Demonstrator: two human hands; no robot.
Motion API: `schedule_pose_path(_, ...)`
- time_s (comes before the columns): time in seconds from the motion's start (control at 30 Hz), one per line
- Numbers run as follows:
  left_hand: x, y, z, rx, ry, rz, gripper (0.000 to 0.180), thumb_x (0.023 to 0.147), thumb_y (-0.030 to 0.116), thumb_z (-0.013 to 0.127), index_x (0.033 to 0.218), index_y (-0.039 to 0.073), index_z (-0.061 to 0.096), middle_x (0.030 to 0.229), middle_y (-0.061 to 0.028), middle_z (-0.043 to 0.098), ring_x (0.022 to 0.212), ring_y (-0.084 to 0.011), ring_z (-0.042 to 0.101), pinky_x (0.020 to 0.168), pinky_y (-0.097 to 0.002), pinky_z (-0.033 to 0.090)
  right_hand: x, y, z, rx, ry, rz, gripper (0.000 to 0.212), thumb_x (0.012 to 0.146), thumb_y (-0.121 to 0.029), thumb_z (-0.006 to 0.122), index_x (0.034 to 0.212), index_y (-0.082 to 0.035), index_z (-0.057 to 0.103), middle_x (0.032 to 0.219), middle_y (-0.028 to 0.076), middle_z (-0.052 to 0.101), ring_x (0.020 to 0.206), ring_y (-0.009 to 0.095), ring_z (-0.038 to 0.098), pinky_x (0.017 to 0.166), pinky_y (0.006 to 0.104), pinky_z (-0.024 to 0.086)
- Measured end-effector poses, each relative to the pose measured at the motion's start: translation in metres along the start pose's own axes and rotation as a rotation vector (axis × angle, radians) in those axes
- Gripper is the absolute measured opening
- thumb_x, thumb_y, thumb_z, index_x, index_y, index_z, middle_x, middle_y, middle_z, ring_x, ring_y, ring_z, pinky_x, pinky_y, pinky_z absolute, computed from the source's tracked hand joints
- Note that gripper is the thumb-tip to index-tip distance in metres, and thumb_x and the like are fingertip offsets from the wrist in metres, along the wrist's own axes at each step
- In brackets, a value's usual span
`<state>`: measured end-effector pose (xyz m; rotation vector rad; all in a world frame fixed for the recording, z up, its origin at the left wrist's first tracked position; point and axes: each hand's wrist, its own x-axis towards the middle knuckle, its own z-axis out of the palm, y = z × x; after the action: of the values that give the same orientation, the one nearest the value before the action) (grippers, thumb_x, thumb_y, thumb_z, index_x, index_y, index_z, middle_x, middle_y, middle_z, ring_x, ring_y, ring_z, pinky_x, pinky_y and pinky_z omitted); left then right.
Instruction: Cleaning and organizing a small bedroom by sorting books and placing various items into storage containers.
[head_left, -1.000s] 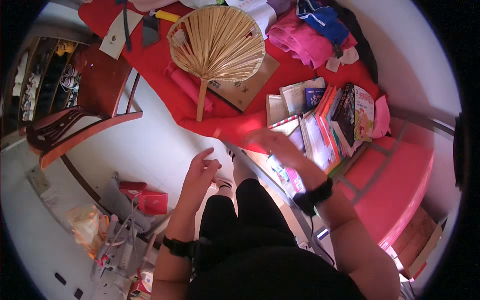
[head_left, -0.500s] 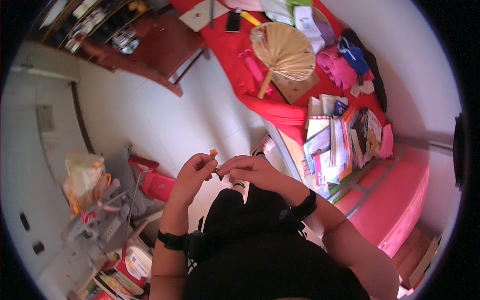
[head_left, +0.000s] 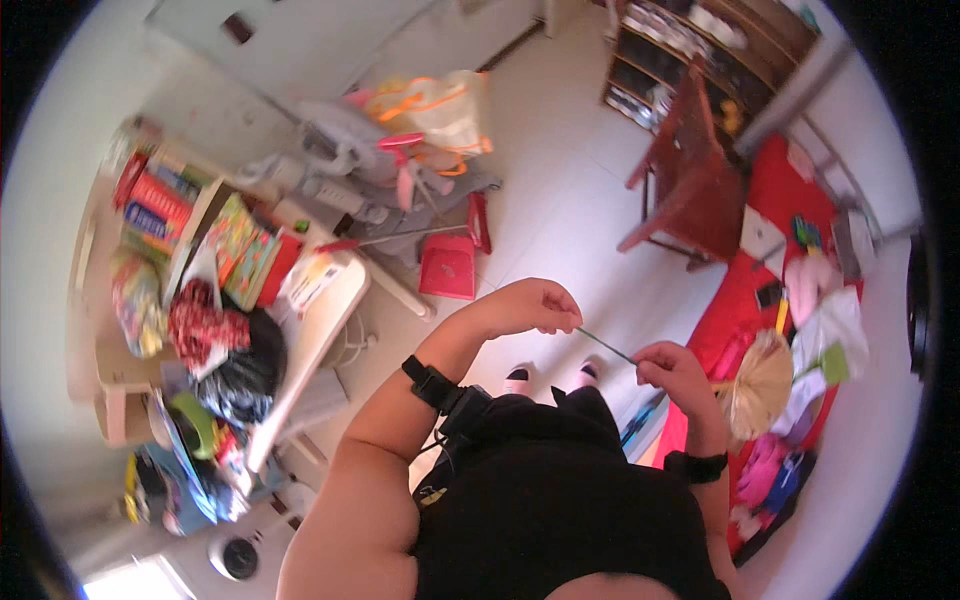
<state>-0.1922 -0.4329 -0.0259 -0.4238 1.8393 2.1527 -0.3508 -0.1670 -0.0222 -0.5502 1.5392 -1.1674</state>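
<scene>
A thin dark-green stick (head_left: 607, 345) stretches between my two hands, straight and slanting down to the right. My left hand (head_left: 545, 306) pinches its left end, fingers curled. At the other end, my right hand (head_left: 672, 372) grips it between thumb and fingers. Both hands hang in front of my body, over the floor and above my feet. The orange star-shaped piece seen earlier does not show; whether a hand covers it I cannot tell.
Left stands a cluttered desk (head_left: 335, 300) with books and bags. Beyond are a red dustpan (head_left: 447, 267) and a pale plastic bag (head_left: 455, 110). A brown wooden chair (head_left: 690, 180) and shoe rack (head_left: 625, 85) stand far right. Right, a palm-leaf fan (head_left: 758, 390) lies on red cloth (head_left: 705, 320).
My view has turned left, bringing the desk into sight. My hands have drawn apart, with the green stick now stretched between them. The orange star-shaped piece has gone from sight.
</scene>
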Motion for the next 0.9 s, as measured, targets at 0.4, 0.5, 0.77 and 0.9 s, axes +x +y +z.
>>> schedule_pose_path(0.4, -0.021, 0.001, 0.041, 0.022, 0.116, 0.005, 0.026, 0.086, 0.023, 0.065, 0.1, 0.001, 0.064, 0.085, -0.0033, 0.066, 0.077, -0.0099, 0.059, 0.067, -0.0248, 0.048, 0.049, -0.056, -0.044, -0.246, -0.3, 0.001, 0.016, 0.079, -0.007, 0.067, 0.094, -0.002, 0.063, 0.08, 0.005, 0.065, 0.07, 0.01, 0.059, 0.058, 0.0214, 0.043)
schedule_pose_path(0.5, -0.009, -0.001, 0.048, 0.041, 0.183, 0.023, 0.026, 0.087, 0.023, 0.062, 0.1, 0.0, 0.061, 0.084, -0.0047, 0.064, 0.078, -0.0116, 0.059, 0.069, -0.0264, 0.049, 0.078, -0.068, -0.027, -0.424, -0.408, -0.132, 0.024, 0.079, -0.007, 0.069, 0.102, -0.001, 0.062, 0.088, 0.004, 0.064, 0.071, 0.008, 0.055, 0.063, 0.0216, 0.046)
schedule_pose_path(0.77, -0.003, -0.036, -0.003, -1.201, 0.28, 0.224, 0.036, 0.097, 0.038, 0.042, 0.106, 0.004, 0.054, 0.099, -0.0091, 0.059, 0.087, -0.0204, 0.059, 0.081, -0.0347, 0.051, 0.108, -0.122, 0.071, -0.423, -0.73, -0.378, 0.062, 0.084, -0.002, 0.063, 0.138, 0.001, 0.034, 0.136, 0.014, 0.045, 0.108, 0.019, 0.057, 0.089, 0.0303, 0.047)
schedule_pose_path(0.9, -0.03, -0.112, -0.067, -1.383, 0.298, 0.336, 0.023, 0.094, 0.026, 0.053, 0.102, 0.004, 0.058, 0.092, -0.0077, 0.061, 0.085, -0.0171, 0.059, 0.072, -0.0261, 0.051, 0.146, -0.124, 0.085, -0.481, -0.61, -0.267, 0.052, 0.085, -0.002, 0.06, 0.133, 0.001, 0.041, 0.132, 0.014, 0.048, 0.107, 0.019, 0.057, 0.09, 0.0307, 0.047)
